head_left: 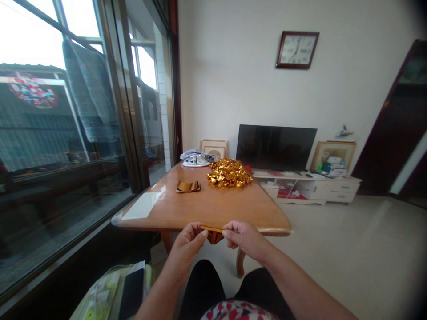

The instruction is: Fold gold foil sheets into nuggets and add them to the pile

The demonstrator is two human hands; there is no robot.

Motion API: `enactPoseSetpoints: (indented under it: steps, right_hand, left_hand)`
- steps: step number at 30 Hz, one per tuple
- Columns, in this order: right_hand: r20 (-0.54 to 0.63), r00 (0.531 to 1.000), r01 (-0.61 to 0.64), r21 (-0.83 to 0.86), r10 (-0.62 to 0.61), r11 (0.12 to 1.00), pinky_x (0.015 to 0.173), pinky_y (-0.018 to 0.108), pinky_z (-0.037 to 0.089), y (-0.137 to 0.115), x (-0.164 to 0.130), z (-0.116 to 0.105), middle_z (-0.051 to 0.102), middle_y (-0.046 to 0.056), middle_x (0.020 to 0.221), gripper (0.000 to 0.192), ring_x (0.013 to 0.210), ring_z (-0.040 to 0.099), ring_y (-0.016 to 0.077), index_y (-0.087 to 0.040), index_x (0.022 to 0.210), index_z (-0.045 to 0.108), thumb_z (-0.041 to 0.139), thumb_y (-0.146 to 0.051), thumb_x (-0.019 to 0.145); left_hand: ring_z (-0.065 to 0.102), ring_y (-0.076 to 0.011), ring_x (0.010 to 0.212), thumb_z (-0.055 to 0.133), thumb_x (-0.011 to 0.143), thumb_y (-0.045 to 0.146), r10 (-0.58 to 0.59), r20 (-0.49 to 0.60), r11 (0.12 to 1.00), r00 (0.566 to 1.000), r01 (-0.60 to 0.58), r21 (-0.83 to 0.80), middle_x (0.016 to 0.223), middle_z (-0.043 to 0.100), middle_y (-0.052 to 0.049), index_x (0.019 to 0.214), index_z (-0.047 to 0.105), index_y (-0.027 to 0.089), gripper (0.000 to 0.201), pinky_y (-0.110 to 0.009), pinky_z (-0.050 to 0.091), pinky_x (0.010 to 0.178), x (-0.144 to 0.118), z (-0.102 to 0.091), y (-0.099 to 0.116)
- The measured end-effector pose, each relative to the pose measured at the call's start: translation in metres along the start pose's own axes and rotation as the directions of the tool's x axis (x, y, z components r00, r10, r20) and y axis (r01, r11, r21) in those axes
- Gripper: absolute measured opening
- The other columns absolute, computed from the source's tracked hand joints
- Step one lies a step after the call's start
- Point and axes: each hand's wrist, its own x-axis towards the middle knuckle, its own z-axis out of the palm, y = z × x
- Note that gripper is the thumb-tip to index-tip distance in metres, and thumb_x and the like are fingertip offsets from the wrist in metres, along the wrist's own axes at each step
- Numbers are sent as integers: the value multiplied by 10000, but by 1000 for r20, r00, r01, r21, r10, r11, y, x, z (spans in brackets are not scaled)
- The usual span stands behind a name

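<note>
At far left, a flat black item (131, 284) lies beside my left forearm, clear of the work. My left hand (188, 242) is positioned below the near edge of the wooden table (196, 209), its thumb and forefinger pinching the left end of a folded gold foil piece (213, 230); the remaining fingers curl inward. Beyond this hand, on the tabletop, rests a stack of gold foil sheets (187, 186), flat and touched by neither hand. The folded gold foil piece spans the gap between my hands, over my lap, with a narrow yellow edge uppermost and a darker, pointed part hanging beneath. Farther back and to the right of the stack sits a pile of folded gold foil pieces (229, 173). My right hand (245, 238) pinches the right end of the piece between thumb and forefinger, mirroring the left; how its other fingers close is hard to tell. I judge the step in hand to be shaping this single piece at its two ends. The next move calls for equal, light pressure from both pinches, with the yellow edge level; uneven tension could skew the fold or crease the foil.
</note>
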Motion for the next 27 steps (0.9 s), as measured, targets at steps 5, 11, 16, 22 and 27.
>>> enactPoseSetpoints:
  steps: [5,11,16,22,27]
  right_hand:
    - [38,999,1,28,-2,1000,649,260,432,-2,-2,0,634,3,716,258,661,575,133,-159,925,656,631,-409,868]
    - [73,997,10,77,-15,997,661,265,432,-3,-3,-1,635,11,709,374,649,556,128,-164,837,644,553,-518,915]
    - [19,998,55,12,-55,998,651,256,406,-2,-1,0,621,4,734,282,678,528,128,-157,852,672,613,-431,885]
    - [50,992,116,-8,-115,993,652,244,409,-5,-3,7,640,6,841,185,749,535,135,-160,942,667,680,-283,804]
    - [-99,986,122,-142,-136,982,544,220,336,1,1,13,545,-43,672,81,603,443,101,-175,814,611,628,-254,806]
  left_hand:
    - [609,-185,836,781,748,289,-3,-2,993,1000,3,-118,920,685,-52,1042,612,170,359,-294,462,780,0,5,-3]
    - [617,-194,851,775,738,274,-3,-46,993,999,-2,-115,935,693,-62,971,629,155,299,-303,474,784,3,5,-5]
    - [604,-178,825,763,745,269,23,-53,995,998,-28,-94,889,690,-43,941,640,159,257,-282,458,767,3,6,-6]
    - [550,-136,718,760,744,246,45,-69,998,997,-48,-46,848,658,-23,952,642,164,252,-252,423,667,2,8,-10]
    - [535,-138,739,703,819,281,35,-8,998,999,-35,-56,881,632,-35,1013,629,169,236,-253,424,663,0,8,-13]
